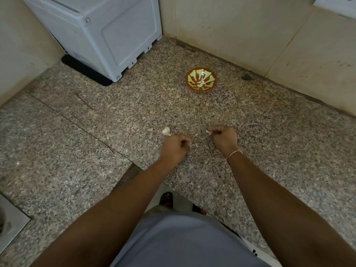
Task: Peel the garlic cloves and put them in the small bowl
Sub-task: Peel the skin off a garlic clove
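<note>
A small red bowl (201, 79) with a green and red pattern inside stands on the speckled granite counter (134, 112), far from me, holding a few peeled cloves (200, 82). My right hand (224, 138) pinches a garlic clove (209, 132) at its fingertips. My left hand (174, 148) is curled, with a scrap of white garlic peel (193, 146) at its fingertips over the counter. A garlic bulb (166, 131) lies on the counter just beyond my left hand.
A white appliance (100, 33) on a black mat stands at the back left. Beige tiled walls close the corner behind the bowl. A steel sink edge (9, 222) shows at the lower left. The counter's front edge runs under my forearms.
</note>
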